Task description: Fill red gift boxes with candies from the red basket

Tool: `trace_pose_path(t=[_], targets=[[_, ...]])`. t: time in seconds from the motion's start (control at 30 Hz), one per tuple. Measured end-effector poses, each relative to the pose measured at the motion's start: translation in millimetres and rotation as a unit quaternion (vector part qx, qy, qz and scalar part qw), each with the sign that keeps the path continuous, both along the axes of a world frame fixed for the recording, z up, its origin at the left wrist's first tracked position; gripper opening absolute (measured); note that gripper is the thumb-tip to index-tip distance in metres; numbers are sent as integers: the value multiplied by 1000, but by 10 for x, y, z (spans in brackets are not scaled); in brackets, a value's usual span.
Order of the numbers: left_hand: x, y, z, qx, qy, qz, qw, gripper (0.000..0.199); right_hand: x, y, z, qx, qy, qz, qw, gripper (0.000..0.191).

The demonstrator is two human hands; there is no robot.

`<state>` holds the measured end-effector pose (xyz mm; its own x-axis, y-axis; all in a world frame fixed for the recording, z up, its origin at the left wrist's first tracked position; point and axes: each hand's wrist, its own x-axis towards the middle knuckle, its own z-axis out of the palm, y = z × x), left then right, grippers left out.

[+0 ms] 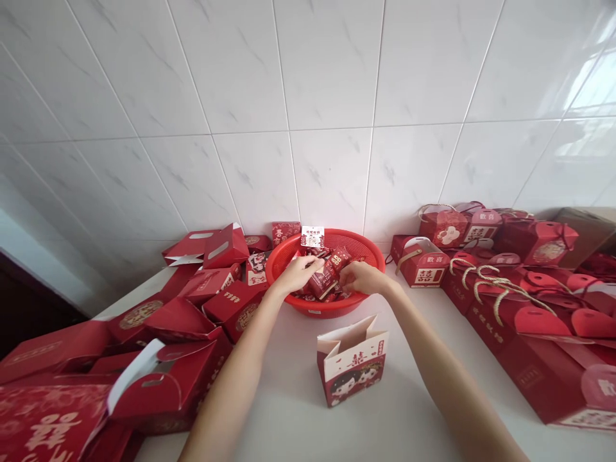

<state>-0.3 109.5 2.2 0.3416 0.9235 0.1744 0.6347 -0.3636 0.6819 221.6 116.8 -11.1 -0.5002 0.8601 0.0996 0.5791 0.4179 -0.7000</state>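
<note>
A red plastic basket (315,309) stands against the wall, filled with small red wrapped packets (323,281). Both hands reach into it. My left hand (299,274) is closed, its fingertips pinched at the upper left edge of a red packet with gold print. At the right side of the same pile, my right hand (364,278) has its fingers curled together; what lies between them is hidden. Between my forearms an upright red and white paper gift box (353,372) with two cartoon figures stands with its top open.
Red gift boxes (240,308) crowd the left side, several with open flaps. On the right stand more red boxes (426,266) with rope handles (498,285). A white card (312,236) stands at the basket's back rim. The tiled wall (332,167) closes off the far side.
</note>
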Motion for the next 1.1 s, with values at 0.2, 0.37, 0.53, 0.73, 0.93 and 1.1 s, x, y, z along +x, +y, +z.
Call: trace_pose_path(t=[0.2, 0.37, 0.53, 0.73, 0.93, 1.1], targets=[[-9, 29, -29, 5, -67, 35, 997, 57, 3, 58, -42, 35, 112, -79, 990, 3], [-4, 44, -39, 50, -111, 77, 990, 53, -124, -62, 32, 65, 212, -113, 969, 27], [87, -15, 1, 126, -189, 63, 972, 53, -331, -190, 38, 27, 247, 16, 968, 27], [178, -64, 37, -2, -338, 35, 941, 45, -318, -143, -31, 79, 332, -67, 938, 17], [151, -54, -11, -104, -364, -20, 925, 59, -307, -118, -42, 81, 413, -128, 898, 47], [120, -1, -48, -26, -384, -13, 923, 70, -325, -155, 25, -98, 520, -94, 843, 38]])
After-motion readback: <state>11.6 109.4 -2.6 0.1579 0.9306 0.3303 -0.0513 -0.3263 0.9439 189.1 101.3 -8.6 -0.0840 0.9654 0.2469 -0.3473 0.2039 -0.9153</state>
